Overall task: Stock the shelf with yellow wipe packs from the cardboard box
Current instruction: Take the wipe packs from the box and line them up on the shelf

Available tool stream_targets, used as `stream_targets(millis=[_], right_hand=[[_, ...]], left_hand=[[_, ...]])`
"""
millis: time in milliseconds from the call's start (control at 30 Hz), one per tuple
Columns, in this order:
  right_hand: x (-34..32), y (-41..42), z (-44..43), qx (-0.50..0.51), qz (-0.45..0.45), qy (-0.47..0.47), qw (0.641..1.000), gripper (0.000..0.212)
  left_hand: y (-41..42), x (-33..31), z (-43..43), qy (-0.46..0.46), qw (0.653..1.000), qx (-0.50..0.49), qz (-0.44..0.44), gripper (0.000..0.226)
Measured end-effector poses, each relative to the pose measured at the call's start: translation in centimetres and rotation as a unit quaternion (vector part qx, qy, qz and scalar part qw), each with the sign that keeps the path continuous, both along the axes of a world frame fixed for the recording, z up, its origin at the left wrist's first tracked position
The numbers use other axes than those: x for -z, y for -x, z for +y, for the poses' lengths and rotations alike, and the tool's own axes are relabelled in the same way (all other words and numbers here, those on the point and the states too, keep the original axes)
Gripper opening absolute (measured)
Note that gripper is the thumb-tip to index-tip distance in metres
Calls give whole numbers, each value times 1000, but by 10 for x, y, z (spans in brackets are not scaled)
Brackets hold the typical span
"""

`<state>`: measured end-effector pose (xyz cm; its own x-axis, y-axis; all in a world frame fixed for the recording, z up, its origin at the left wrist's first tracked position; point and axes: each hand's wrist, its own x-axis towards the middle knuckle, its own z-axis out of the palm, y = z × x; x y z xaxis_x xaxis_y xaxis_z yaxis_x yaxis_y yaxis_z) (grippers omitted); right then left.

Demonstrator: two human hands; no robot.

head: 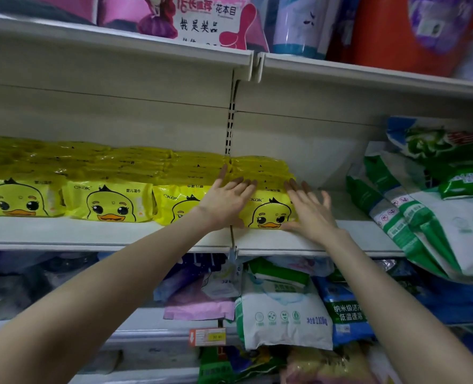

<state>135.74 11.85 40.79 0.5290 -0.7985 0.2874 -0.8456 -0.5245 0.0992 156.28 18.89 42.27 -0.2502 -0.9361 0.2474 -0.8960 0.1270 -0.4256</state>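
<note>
Hands: left hand and right hand, both flat with fingers spread, neither one clenched nor closed round anything; they press on either side of the end stack of wipe packs.

Item in hand: yellow wipe pack with a duck face, front of the rightmost stack, standing at the front edge of the middle shelf. Left palm lies on its upper left corner, fingers reaching over the top of the packs behind. Right palm touches its right side, thumb along the base on the shelf board. This looks like squaring up, not carrying.

Stock on shelf: row of yellow packs runs from the left border to the hands, several stacks wide, layered to the back panel.

Progress, as judged: most of the row appears filled. Bare shelf board remains to the right of the last stack, between it and the green and white bags, which lean well apart from the hands. Room for more stacks seems likely.

Cardboard box: not in view; the number of packs left cannot be told.

Surroundings: pink packets on the shelf above; mixed bags on the shelf below.
</note>
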Motion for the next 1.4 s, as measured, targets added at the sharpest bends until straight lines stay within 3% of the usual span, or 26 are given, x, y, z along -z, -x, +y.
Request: stream_targets(millis=[1100,1400], right_hand=[[-7,1,-8,-7,6,-41,999,105],[-23,-5,19,-35,-55,-17,998,98]], left_hand=[[4,-2,-5,0,1000,-17,-15,98],[-6,-16,14,2,994,12,113,100]])
